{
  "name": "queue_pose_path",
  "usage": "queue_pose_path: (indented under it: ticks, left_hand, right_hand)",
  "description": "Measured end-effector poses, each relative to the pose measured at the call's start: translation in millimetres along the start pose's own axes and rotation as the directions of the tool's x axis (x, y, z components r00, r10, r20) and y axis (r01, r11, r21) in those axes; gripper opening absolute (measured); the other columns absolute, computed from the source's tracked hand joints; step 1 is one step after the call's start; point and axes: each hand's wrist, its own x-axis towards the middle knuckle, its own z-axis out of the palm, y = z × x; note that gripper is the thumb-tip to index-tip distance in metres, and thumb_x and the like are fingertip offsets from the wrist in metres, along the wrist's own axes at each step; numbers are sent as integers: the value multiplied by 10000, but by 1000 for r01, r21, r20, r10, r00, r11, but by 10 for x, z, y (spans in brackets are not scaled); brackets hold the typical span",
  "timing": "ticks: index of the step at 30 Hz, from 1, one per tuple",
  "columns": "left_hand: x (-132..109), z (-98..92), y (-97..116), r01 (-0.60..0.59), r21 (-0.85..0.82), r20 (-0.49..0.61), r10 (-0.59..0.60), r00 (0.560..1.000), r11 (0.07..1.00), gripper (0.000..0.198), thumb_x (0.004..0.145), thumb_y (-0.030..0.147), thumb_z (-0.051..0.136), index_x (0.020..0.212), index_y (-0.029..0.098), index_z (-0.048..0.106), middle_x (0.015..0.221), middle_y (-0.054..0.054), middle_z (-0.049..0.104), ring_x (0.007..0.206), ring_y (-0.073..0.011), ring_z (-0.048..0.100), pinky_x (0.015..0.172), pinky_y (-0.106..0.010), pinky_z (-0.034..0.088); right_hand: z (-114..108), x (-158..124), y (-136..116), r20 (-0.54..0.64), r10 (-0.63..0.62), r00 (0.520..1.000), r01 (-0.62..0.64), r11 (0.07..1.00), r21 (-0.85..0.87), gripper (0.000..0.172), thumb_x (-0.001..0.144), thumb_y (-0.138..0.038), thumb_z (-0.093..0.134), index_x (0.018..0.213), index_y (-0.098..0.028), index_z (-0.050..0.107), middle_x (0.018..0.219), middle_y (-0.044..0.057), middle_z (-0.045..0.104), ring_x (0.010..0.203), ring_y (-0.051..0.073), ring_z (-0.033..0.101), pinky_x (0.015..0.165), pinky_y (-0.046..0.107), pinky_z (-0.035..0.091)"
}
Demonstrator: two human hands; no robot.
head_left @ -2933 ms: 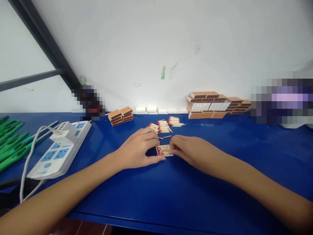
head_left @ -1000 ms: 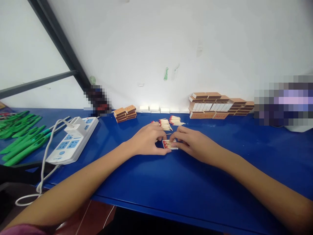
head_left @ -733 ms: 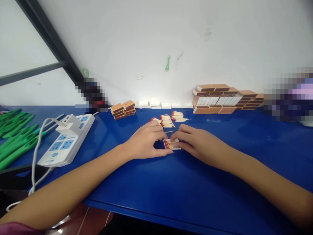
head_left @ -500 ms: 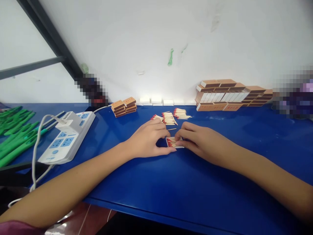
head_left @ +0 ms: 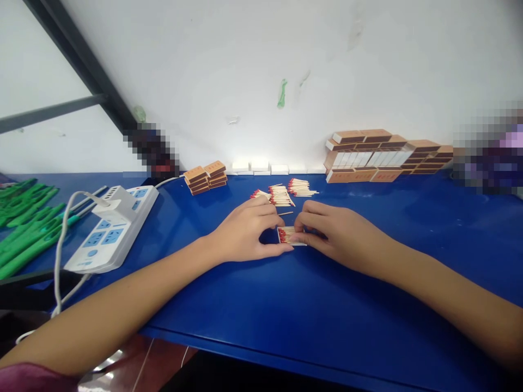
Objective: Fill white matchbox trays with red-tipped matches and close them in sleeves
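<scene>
A small white matchbox tray (head_left: 287, 235) filled with red-tipped matches lies on the blue table (head_left: 261, 305). My left hand (head_left: 245, 231) grips its left end, thumb along the near side. My right hand (head_left: 335, 231) holds its right end, fingers pressing on the matches. Just behind the hands lie piles of loose matches (head_left: 286, 191), and one single match (head_left: 286, 213) lies between them and the tray.
Against the wall stand a small stack of brown matchboxes (head_left: 205, 177), a row of white trays (head_left: 261, 166) and a large stack of matchboxes (head_left: 379, 155). At left are a white power strip (head_left: 112, 226) with cable and several green tools (head_left: 24, 226). The table's front edge is close.
Both hands have stayed on the tray of matches, with only small finger shifts. The camera view has drifted slightly, so everything appears displaced a little.
</scene>
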Motion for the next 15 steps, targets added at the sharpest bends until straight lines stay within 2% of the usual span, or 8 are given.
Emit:
queue_pose_path:
  ticks: [2,7,15]
  left_hand:
    - [3,-12,-13,-4,13,-3,4,1000,1000,408,925,567,706,977,163,726,832,-47,679,837,-208,584,869,-375,501]
    - [33,-112,-61,-2,70,2,2,1000,998,418,948,575,663,1005,166,728,845,-57,676,850,-214,565,848,-369,500]
    - [29,-113,-87,-13,55,3,12,1000,998,416,934,568,691,960,155,729,851,-63,699,852,-213,584,847,-368,504]
  right_hand:
    - [18,-4,-6,-20,-12,1000,12,1000,-20,248,1055,-386,540,908,-216,644,928,30,645,682,144,589,605,284,413]
    - [-4,4,-18,-112,23,993,-28,998,-49,244,1059,-419,500,1086,-209,621,928,44,677,657,153,581,598,291,420]
    - [-102,32,206,-243,118,963,-160,974,-159,203,1045,-326,477,964,-207,620,910,66,679,705,181,587,633,317,412]
